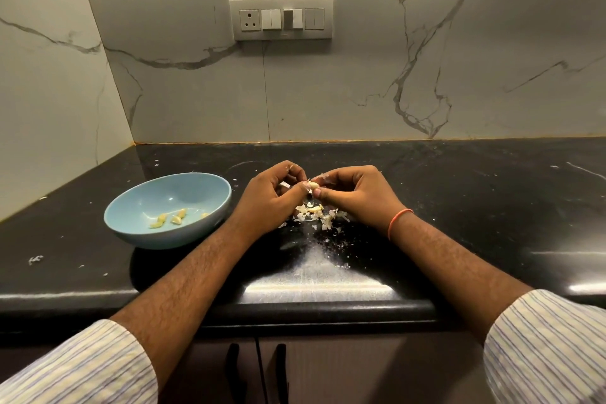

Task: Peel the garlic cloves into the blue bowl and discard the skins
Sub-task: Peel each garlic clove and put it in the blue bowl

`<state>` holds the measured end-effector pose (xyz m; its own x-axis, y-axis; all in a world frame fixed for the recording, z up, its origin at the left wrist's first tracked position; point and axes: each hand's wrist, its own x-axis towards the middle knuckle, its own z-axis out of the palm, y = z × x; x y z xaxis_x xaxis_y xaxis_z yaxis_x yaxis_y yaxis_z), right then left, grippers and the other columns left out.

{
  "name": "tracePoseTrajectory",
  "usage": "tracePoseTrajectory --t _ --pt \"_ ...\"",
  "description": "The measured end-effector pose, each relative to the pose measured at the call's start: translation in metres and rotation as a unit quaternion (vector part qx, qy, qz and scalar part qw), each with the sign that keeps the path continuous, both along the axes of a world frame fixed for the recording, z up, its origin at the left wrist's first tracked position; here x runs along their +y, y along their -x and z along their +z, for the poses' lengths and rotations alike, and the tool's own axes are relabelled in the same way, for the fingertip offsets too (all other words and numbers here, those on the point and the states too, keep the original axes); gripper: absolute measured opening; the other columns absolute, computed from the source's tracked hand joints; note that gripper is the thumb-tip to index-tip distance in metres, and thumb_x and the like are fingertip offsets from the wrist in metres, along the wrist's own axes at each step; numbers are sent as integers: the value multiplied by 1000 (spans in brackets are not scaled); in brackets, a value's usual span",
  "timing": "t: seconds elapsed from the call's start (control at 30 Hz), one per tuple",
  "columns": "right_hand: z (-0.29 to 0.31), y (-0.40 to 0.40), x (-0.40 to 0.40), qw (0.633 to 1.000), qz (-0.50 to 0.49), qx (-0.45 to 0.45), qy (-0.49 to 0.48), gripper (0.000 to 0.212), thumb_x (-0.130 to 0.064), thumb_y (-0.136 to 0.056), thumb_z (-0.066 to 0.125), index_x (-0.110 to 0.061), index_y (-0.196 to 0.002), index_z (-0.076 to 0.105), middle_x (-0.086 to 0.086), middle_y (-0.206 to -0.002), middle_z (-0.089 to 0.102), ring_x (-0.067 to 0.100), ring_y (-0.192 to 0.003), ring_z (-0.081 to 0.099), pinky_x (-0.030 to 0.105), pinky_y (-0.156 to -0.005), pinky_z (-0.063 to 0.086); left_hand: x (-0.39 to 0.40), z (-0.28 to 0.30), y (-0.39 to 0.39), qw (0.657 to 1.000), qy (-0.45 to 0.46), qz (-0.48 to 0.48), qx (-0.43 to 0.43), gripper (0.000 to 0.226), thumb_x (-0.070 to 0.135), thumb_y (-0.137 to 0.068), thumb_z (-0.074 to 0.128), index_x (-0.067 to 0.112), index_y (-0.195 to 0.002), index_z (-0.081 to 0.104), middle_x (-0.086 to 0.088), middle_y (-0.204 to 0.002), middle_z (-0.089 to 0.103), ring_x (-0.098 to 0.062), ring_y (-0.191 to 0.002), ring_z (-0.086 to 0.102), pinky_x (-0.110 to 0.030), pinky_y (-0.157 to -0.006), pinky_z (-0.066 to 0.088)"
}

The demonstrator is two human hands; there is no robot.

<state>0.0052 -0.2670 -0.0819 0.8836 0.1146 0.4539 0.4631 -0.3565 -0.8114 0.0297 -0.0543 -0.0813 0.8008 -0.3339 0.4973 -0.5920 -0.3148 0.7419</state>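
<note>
A pale garlic clove (314, 186) is pinched between the fingertips of my left hand (273, 197) and my right hand (352, 195), a little above the black counter (459, 207). Both hands are curled round it, and bits of skin cling to the fingers. Under the hands lies a heap of white garlic skins (316, 215) with another clove among them. To the left stands the blue bowl (210, 185), holding several peeled cloves (170, 218).
Small skin flakes are scattered over the counter toward its rounded front edge (311, 307). A marble wall with a switch panel (281, 19) rises behind, and a side wall closes the left. Cabinet door handles (255, 371) show below the counter.
</note>
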Motion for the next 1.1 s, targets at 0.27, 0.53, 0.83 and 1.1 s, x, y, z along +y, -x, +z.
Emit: tracePoseTrajectory --t 0.27,0.53,0.83,1.1 --pt "2 0 2 999 16 39 15 20 -28 -95 77 -14 -109 82 1 -93 82 5 -80 72 22 -75 56 -1 0 -2 999 -29 -28 10 3 32 -102 63 31 -99 64 5 -82 69 -28 -76 68 -55 -80 60" --pt "3 2 2 999 22 15 18 18 -28 -97 76 -12 -103 81 3 -91 81 18 -89 77 31 -84 62 1 -1 -5 999 1 -46 -7 5 26 -104 66 21 -103 67 -10 -89 71 -23 -69 58 -45 -64 55" --pt "5 6 3 995 37 19 88 28 -33 -107 60 -18 -98 82 6 -88 78 17 -79 64 51 -88 57 0 2 -3 997 14 -76 32 9 15 -105 62 17 -102 69 12 -78 68 4 -60 58 -14 -60 50" --pt "-1 8 8 986 -54 -122 103 13 -23 -99 74 -17 -101 85 -7 -83 81 10 -77 77 35 -76 63 1 3 0 994 30 -99 40 7 21 -105 62 18 -105 68 -12 -82 63 -27 -68 51 -42 -65 47"
